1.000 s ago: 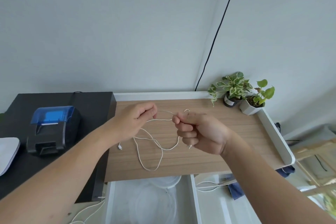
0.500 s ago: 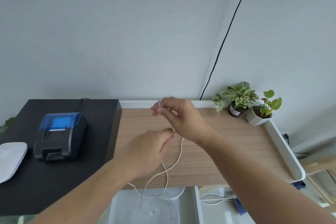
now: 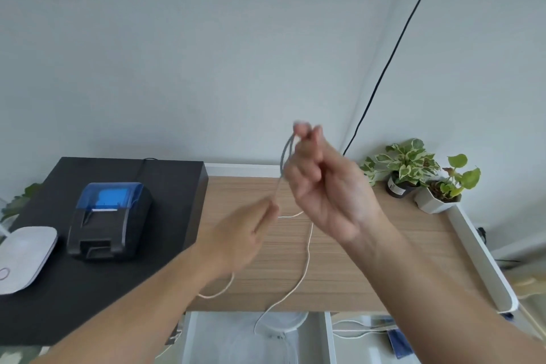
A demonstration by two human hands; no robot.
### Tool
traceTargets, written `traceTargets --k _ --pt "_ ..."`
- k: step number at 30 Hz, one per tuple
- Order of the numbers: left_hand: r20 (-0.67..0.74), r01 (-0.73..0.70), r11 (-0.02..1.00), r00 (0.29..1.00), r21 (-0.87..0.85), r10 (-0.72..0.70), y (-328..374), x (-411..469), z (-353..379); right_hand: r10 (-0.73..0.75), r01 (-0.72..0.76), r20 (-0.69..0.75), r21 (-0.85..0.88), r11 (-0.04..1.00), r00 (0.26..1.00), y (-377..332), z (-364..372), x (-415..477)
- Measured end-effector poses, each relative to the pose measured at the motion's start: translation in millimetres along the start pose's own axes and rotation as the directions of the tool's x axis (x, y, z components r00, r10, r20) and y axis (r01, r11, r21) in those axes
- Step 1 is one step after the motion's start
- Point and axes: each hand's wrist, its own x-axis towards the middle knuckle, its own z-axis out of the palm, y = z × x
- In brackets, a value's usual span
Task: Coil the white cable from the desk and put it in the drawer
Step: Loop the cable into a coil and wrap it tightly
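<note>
The thin white cable (image 3: 307, 248) is lifted above the wooden desk (image 3: 354, 269). My right hand (image 3: 325, 192) is raised high over the desk's back half and pinches a loop of the cable at its fingertips. Lower and to the left, my left hand (image 3: 236, 239) grips the same cable, which runs taut between the two hands. Loose strands hang down from the hands, one trailing over the desk's front edge into the open white drawer (image 3: 189, 334) below. Both hands are motion-blurred.
A black side table (image 3: 118, 289) on the left carries a black printer with a blue lid (image 3: 109, 219) and a white device (image 3: 23, 257). Two potted plants (image 3: 419, 171) stand at the desk's back right. A black wire (image 3: 393, 47) runs up the wall.
My right hand has risen higher with the cable loop, and my left hand has moved up and right beneath it. The hanging strands have been drawn up from the drawer.
</note>
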Motion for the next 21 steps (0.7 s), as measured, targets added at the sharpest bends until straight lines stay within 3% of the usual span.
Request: traceTargets --k 2,3,4,6,7,8,10,12,13,15,17,19,21 --pt "0.082 0.004 0.996 0.997 0.093 -0.012 9.2 -10.3 21.2 -0.215 0.201 -0.089 -0.141 0.969 0.973 -10.0 0.0 26.9" --pt "0.091 -0.020 0.991 0.996 0.131 0.009 15.1 -13.3 25.4 -0.333 0.276 -0.107 -0.360 0.891 0.937 -14.5 -7.2 37.7" --pt "0.082 -0.046 0.985 0.996 0.169 0.032 20.3 -14.3 23.0 -0.416 0.275 -0.082 -0.632 0.725 0.906 -16.6 -17.1 43.4" --pt "0.019 -0.070 0.954 0.998 0.292 0.068 28.3 -7.6 1.7 -0.342 0.141 0.026 -0.938 0.316 0.939 -15.7 -45.3 35.7" --pt "-0.036 -0.088 0.926 0.993 0.367 0.109 31.5 -2.6 -14.3 -0.216 0.069 0.024 -0.976 0.207 0.976 -13.7 -59.6 23.9" --pt "-0.087 -0.110 0.890 0.983 0.443 0.164 34.2 2.2 -31.7 -0.079 0.004 -0.009 -0.986 0.164 0.997 -11.7 -70.9 8.9" --pt "-0.133 -0.129 0.813 0.960 0.567 0.245 29.8 11.5 -61.7 0.152 -0.112 -0.076 -0.963 0.245 0.985 -4.5 -79.0 -20.4" --pt "-0.100 -0.146 0.801 0.964 0.581 0.248 18.9 20.3 -75.4 0.271 -0.238 -0.098 -0.799 0.552 0.958 5.0 -67.3 -40.4" --pt "-0.079 -0.153 0.832 0.970 0.533 0.230 15.4 22.6 -74.2 0.283 -0.263 -0.081 -0.664 0.699 0.956 8.5 -54.7 -44.7" --pt "-0.046 -0.119 0.928 0.988 0.354 0.145 9.5 23.6 -58.0 0.228 -0.216 -0.027 -0.445 0.869 0.973 9.0 -28.1 -41.9" --pt "0.012 -0.021 0.985 1.000 0.172 0.019 9.0 15.9 -29.8 0.106 -0.091 0.031 -0.322 0.942 0.994 2.5 -3.7 -25.7" --pt "0.010 0.027 0.999 1.000 0.042 -0.027 14.7 2.6 -1.1 -0.058 0.044 -0.042 -0.272 0.961 0.997 -5.1 6.8 -0.7" --pt "-0.027 -0.003 0.999 1.000 0.054 0.004 28.2 -5.7 14.0 -0.283 0.182 -0.142 -0.488 0.853 0.949 -8.0 -4.5 22.9"
